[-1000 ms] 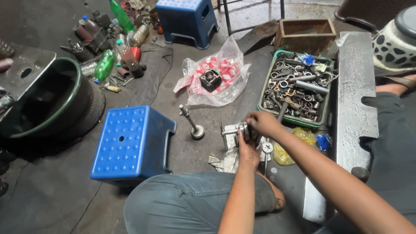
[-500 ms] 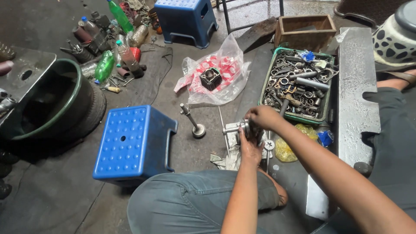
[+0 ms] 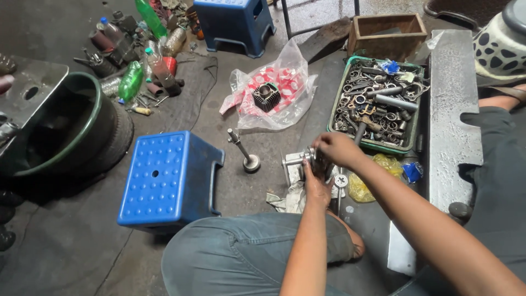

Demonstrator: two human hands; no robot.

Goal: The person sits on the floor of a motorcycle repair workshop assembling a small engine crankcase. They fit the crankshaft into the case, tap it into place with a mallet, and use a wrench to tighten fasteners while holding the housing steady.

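Note:
Both hands meet on a small metal engine part [image 3: 313, 159] low over the floor, in front of my knee. My left hand [image 3: 318, 186] grips it from below, fingers wrapped around it. From above, my right hand [image 3: 335, 149] closes on the same part. Under them lie a crumpled grey rag [image 3: 289, 198] and a screwdriver [image 3: 339, 189]. An engine valve [image 3: 244, 151] stands on its head just left of the hands.
A blue plastic stool [image 3: 164, 178] stands at the left, a second one [image 3: 233, 22] at the back. A green tray [image 3: 413, 134] of wrenches and sockets sits right of the hands, beside a steel slab [image 3: 452, 115]. A finned cylinder [image 3: 266, 97] lies on a plastic bag. Bottles and a tyre with a basin [image 3: 66, 129] fill the left.
The view has shifted slightly. My hands stay on the metal part, with the right hand turned a little over it.

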